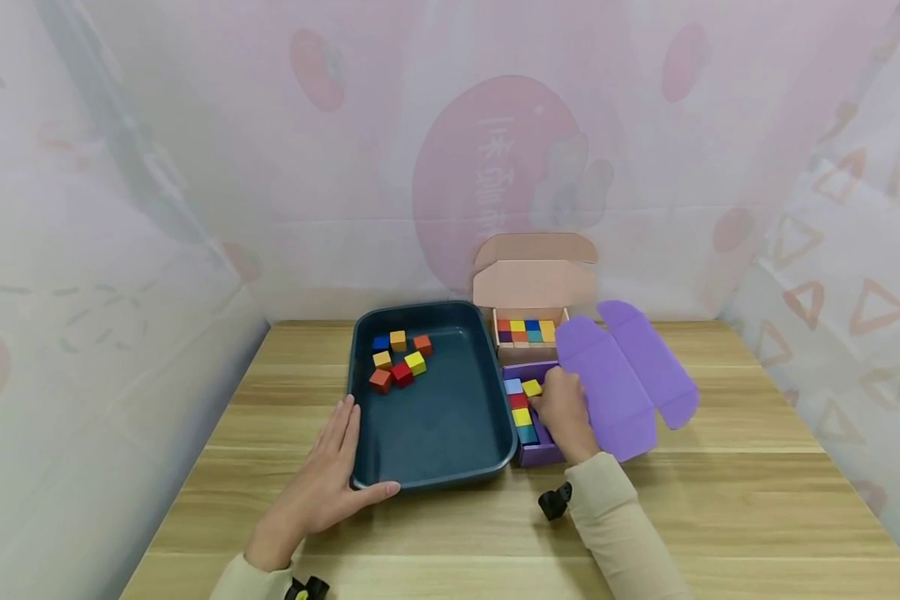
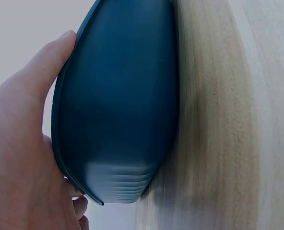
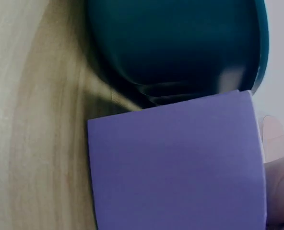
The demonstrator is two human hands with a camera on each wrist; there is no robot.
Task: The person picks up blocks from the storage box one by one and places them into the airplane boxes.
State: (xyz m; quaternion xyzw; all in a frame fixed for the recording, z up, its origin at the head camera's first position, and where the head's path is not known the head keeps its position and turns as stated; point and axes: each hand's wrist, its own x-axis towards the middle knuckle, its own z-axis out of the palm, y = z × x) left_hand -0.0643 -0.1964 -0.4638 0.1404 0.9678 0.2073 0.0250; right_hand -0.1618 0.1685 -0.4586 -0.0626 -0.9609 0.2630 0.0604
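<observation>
Fingers (image 1: 342, 425) of the left hand (image 1: 317, 483) lie straight along the near left corner of the dark teal tray (image 1: 450, 454), with the thumb stretched along its near rim; the hand presses flat against the tray and grasps nothing. The left wrist view shows the palm against the tray's outer wall (image 2: 118, 110). The right hand (image 1: 565, 412) reaches into the purple box (image 1: 537, 454), which stands just right of the tray, its fingers curled at a yellow cube (image 1: 532, 387) at the far end of the box; whether they actually pinch that cube I cannot tell. Beside it in the box sit a pale blue cube (image 1: 512, 386), a red cube (image 1: 518, 401), another yellow one and a teal one, set in a column. The purple lid (image 1: 622, 375) lies folded open to the right on the wooden worktop (image 1: 720, 500). Farther back stands a pink box (image 1: 532, 283) with its lid raised, holding a row of coloured cubes. Seven loose cubes (image 1: 399, 360), blue, orange, red and yellow, are gathered in the far left part of the tray. The right wrist view shows only the purple box's wall (image 3: 175, 167) against the tray.
</observation>
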